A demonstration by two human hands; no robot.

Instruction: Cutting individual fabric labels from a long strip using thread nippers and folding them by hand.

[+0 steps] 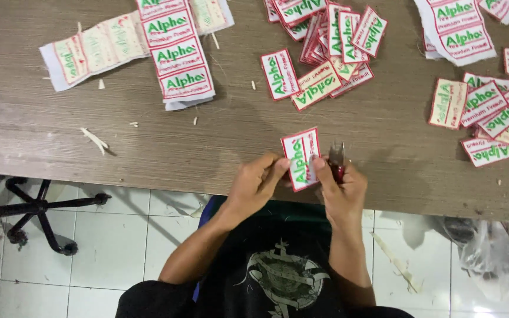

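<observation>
Red-bordered white patch (301,158) upright, beside small red-handled snips (337,160).

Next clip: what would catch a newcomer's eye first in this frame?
At the near edge of the wooden table, the left hand and right hand pinch one red-bordered white patch with green lettering; the right hand also grips small metal snips. Beyond them lies a loose pile of cut patches, and to the left an uncut strip of patches.
</observation>
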